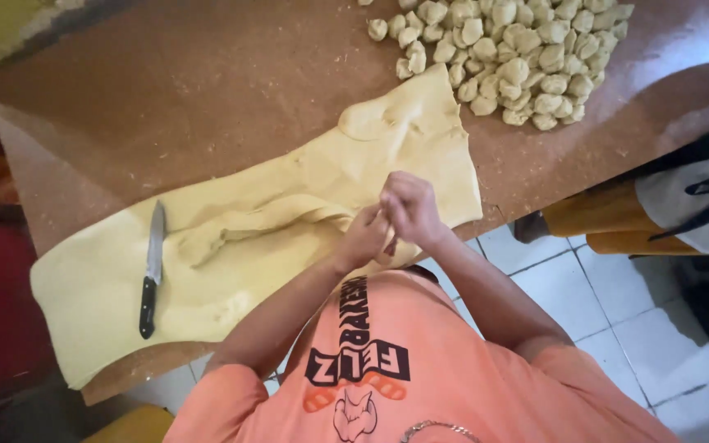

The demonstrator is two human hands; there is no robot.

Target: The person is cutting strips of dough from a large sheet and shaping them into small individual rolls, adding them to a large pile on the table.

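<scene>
My left hand (364, 236) and my right hand (409, 209) are pressed together over the near edge of a big flattened sheet of pale yellow dough (289, 197). The sheet lies across the brown table (166, 98). The right hand's fingers wrap over the left hand. Whatever lies between the palms is hidden. A heap of small dough lumps (510, 53) sits at the table's far right, just beyond the sheet. A black-handled knife (152, 271) rests on the left part of the sheet, blade pointing away from me.
The sheet's left end hangs over the table's near edge. On the right another person (699, 197) in a white and black garment stands by yellow-orange furniture (609, 217). White floor tiles (617, 312) show below.
</scene>
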